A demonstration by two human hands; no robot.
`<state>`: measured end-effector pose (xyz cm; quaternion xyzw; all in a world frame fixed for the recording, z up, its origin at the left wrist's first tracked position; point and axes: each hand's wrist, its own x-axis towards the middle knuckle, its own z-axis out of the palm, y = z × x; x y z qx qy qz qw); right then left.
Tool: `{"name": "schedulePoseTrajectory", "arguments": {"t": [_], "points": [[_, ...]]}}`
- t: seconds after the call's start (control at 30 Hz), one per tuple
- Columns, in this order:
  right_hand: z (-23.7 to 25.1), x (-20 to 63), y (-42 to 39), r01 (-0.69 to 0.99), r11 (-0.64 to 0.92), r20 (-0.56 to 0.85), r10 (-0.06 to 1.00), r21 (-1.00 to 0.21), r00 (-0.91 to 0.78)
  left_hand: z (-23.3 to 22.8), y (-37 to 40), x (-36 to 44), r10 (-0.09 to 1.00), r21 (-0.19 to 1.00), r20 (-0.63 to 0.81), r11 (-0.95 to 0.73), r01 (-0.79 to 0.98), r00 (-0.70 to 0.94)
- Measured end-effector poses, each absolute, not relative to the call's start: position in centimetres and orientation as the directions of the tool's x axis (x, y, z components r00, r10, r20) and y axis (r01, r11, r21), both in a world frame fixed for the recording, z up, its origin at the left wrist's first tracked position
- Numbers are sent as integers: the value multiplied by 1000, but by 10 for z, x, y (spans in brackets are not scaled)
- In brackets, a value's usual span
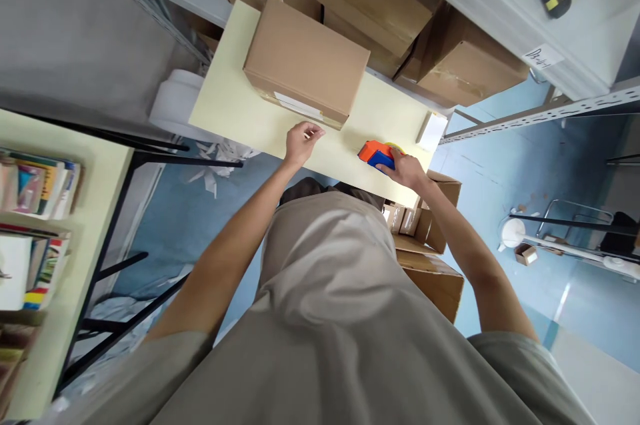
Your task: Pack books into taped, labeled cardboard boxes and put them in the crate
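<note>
Lighting: bright, even, diffuse; shadows were soft beneath the box (306, 59) at the table's (225, 111) far edge. Wide-angle distortion bent frame edges (corners slightly smeared).

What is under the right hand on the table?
An orange and blue tape dispenser lies on the table under the right hand. The hand covers its far end, so the grip is unclear.

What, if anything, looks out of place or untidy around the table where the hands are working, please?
Crumpled white paper lies scattered on the blue floor beside the table. On the table nothing looks askew: the cardboard box sits flat, the left hand is near it, and the right hand rests on the tape dispenser.
</note>
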<state>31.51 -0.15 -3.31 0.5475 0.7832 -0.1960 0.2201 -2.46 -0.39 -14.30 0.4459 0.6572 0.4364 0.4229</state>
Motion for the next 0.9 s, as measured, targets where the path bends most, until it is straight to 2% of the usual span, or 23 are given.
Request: {"name": "schedulePoseTrajectory", "arguments": {"t": [0.2, 0.6, 0.77, 0.9], "points": [[-59, 305, 7, 953, 296, -513, 808, -73, -290, -153, 9, -13, 939, 945, -80, 179, 275, -335], [-82, 298, 19, 973, 224, -507, 833, -53, -220, -161, 19, 1, 900, 939, -40, 183, 293, -434], [-80, 293, 17, 977, 208, -503, 841, -36, -197, -159, 19, 7, 884, 942, -77, 216, 258, -461], [-76, 290, 11, 979, 205, -513, 838, -18, -185, -165, 20, 0, 816, 924, -158, 321, 209, -556]]}}
